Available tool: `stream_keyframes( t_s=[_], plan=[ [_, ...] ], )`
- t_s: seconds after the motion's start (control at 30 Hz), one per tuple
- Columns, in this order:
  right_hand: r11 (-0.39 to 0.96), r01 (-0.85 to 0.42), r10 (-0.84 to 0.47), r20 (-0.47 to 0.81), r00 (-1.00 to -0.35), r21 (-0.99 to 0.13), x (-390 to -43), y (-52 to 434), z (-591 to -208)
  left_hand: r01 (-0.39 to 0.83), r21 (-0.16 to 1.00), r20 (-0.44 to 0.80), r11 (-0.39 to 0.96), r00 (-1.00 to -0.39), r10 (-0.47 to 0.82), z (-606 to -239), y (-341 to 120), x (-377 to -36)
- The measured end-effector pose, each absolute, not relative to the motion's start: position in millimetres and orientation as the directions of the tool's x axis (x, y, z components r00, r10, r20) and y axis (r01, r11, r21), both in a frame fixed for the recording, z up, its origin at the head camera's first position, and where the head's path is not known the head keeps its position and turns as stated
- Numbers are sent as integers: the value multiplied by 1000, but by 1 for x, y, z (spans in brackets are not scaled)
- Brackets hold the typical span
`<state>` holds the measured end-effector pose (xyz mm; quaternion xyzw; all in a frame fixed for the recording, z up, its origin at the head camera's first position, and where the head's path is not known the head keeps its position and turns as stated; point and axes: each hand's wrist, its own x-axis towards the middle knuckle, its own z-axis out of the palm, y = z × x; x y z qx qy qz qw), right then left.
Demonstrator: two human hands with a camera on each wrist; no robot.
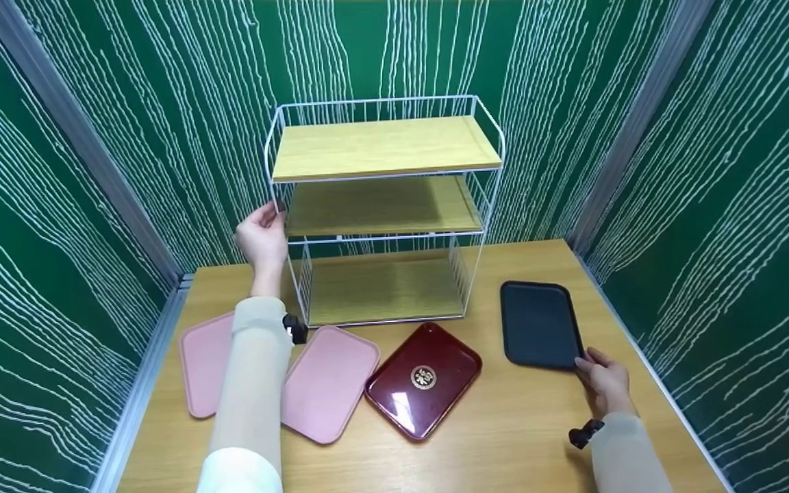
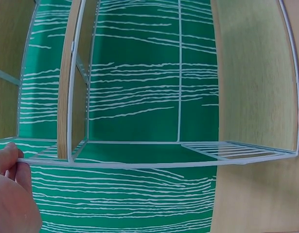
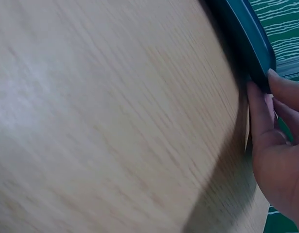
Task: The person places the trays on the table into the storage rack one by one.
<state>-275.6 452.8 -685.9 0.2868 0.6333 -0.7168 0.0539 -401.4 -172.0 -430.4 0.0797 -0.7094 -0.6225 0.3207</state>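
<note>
In the head view, the left hand (image 1: 262,236) pinches the left front upright (image 2: 139,165) of a three-tier wire-framed shelf (image 1: 387,147) on the wooden table (image 1: 504,424); the right hand (image 1: 607,385) pinches the near right corner of a black tray (image 1: 542,325), right of the shelf. Two pink trays (image 1: 331,385) and a dark red tray (image 1: 446,373) with a gold emblem lie in front. In the left wrist view, thumb and finger meet on the wire near the middle board (image 2: 62,97). In the right wrist view, the thumb and fingers clasp the black tray's rim.

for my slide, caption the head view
Left hand grips a three-tier shelf rack; right hand pinches a dark tray by one corner.
</note>
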Motion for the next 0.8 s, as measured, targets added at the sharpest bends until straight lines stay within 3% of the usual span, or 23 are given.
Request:
stream_keyframes(
  t_s=[0.4, 0.6, 0.8],
  plan=[
    [-367, 376, 163, -456, -875, -851, -272, 449, -684, 265, 937, 347, 229, -784, -514, -429, -172, -402],
    [-509, 383, 154, -519, -841, -771, -273, 448, -682, 256, 938, 344, 235, -789, -510, -430, -171, -402],
    [-525, 379, 153, -522, -839, -762, -272, 447, -679, 265, 931, 360, 252, -782, -510, -429, -172, -401]
  ],
)
